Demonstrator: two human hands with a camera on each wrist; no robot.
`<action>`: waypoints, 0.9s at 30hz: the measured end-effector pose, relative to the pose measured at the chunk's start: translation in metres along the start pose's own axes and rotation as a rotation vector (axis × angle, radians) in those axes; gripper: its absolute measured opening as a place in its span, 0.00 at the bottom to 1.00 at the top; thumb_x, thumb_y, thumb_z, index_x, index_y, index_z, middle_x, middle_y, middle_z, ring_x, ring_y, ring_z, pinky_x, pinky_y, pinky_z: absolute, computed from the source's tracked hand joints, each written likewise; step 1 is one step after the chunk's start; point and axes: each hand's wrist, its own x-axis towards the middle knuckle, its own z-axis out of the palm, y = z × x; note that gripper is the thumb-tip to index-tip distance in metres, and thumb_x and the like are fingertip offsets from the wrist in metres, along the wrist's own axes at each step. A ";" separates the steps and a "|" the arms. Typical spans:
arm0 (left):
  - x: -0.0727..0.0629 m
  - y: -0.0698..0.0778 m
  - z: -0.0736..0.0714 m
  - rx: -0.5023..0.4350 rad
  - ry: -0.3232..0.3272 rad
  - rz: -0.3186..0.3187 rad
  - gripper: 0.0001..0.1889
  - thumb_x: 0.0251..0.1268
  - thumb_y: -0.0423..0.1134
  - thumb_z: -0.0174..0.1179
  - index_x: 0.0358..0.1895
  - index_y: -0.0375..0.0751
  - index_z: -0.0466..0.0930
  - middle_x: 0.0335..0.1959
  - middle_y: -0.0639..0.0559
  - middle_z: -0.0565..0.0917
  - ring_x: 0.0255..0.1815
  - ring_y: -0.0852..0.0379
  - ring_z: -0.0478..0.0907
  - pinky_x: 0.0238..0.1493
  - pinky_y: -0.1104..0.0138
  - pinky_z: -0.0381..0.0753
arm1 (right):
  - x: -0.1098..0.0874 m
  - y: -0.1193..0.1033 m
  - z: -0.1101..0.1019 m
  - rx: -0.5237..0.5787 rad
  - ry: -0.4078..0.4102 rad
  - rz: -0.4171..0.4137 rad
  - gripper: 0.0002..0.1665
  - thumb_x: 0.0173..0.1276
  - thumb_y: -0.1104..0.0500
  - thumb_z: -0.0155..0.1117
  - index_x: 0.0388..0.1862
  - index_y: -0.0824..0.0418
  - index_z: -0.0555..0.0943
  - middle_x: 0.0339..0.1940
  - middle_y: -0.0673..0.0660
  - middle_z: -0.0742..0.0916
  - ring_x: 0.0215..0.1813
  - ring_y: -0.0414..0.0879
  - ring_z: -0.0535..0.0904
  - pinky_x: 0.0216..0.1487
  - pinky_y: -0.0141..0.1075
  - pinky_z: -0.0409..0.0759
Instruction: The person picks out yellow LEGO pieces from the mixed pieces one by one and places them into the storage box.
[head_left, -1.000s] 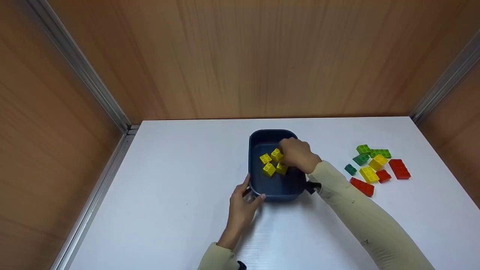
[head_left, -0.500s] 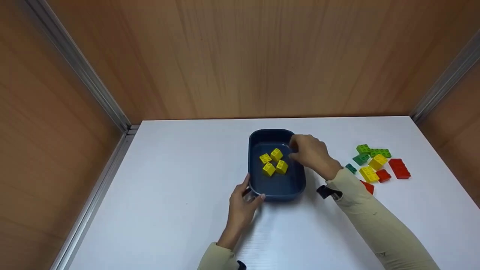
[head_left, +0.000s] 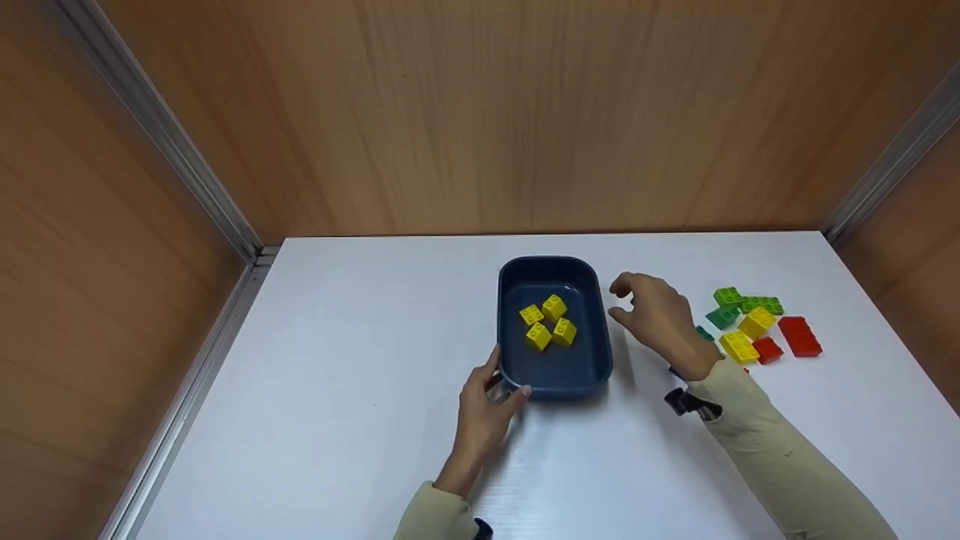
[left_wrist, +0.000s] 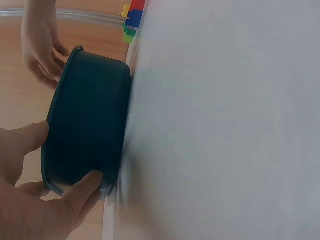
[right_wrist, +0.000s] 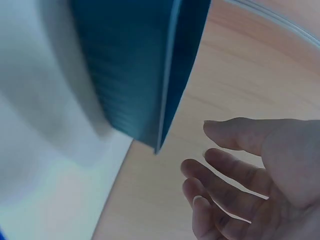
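Observation:
A dark blue rectangular tub [head_left: 555,375] stands on the white table, with several small yellow toy bricks [head_left: 538,337] lying in it. My left hand [head_left: 482,418] grips its near left corner, thumb over the near side and fingers along the left side. In the left wrist view that hand [left_wrist: 45,195] holds the tub's wall [left_wrist: 90,115] between thumb and fingers. Just right of the tub, my right hand [head_left: 658,315] hovers with thumb and fingers spread apart and nothing between them. The right wrist view shows this hand [right_wrist: 250,180] beside the tub's wall [right_wrist: 130,65], loosely bent and apart from it.
Right of my right hand lie more bricks: green bricks [head_left: 760,305], yellow bricks [head_left: 739,348] and red bricks [head_left: 799,337]. My right forearm partly covers this group. A blue brick [left_wrist: 134,19] shows in the left wrist view. Wooden panels [head_left: 525,120] stand behind and beside the white table [head_left: 337,375].
My right hand has come out of the tub and moved right, past its rim, its fingers parting. The yellow bricks stay in the tub. My left hand keeps its grip.

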 end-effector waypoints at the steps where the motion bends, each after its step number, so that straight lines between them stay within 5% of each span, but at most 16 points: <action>1: 0.000 0.000 0.000 0.003 0.001 -0.001 0.42 0.69 0.30 0.71 0.82 0.32 0.59 0.64 0.33 0.76 0.73 0.35 0.73 0.71 0.53 0.79 | -0.002 0.003 0.000 -0.001 0.007 0.002 0.19 0.72 0.63 0.71 0.59 0.68 0.84 0.56 0.68 0.88 0.53 0.63 0.85 0.52 0.58 0.87; 13: -0.001 0.000 0.000 0.009 0.001 0.013 0.42 0.69 0.31 0.71 0.82 0.32 0.60 0.64 0.33 0.76 0.72 0.34 0.74 0.71 0.52 0.79 | -0.025 0.047 0.003 0.030 0.030 0.059 0.19 0.73 0.65 0.70 0.59 0.70 0.82 0.55 0.72 0.87 0.53 0.67 0.83 0.57 0.60 0.86; 19: -0.002 0.000 -0.001 0.010 0.007 0.020 0.42 0.68 0.32 0.72 0.81 0.32 0.61 0.64 0.33 0.76 0.72 0.33 0.74 0.70 0.50 0.79 | -0.039 0.074 0.005 0.024 0.074 0.079 0.18 0.72 0.66 0.70 0.58 0.73 0.82 0.53 0.73 0.87 0.48 0.66 0.84 0.51 0.60 0.88; 27: -0.001 0.000 -0.001 -0.007 0.000 0.000 0.42 0.69 0.31 0.71 0.82 0.33 0.60 0.64 0.33 0.76 0.73 0.33 0.74 0.69 0.54 0.81 | -0.050 0.096 0.001 0.035 0.103 0.147 0.20 0.71 0.66 0.72 0.59 0.72 0.82 0.54 0.73 0.86 0.43 0.60 0.82 0.35 0.40 0.84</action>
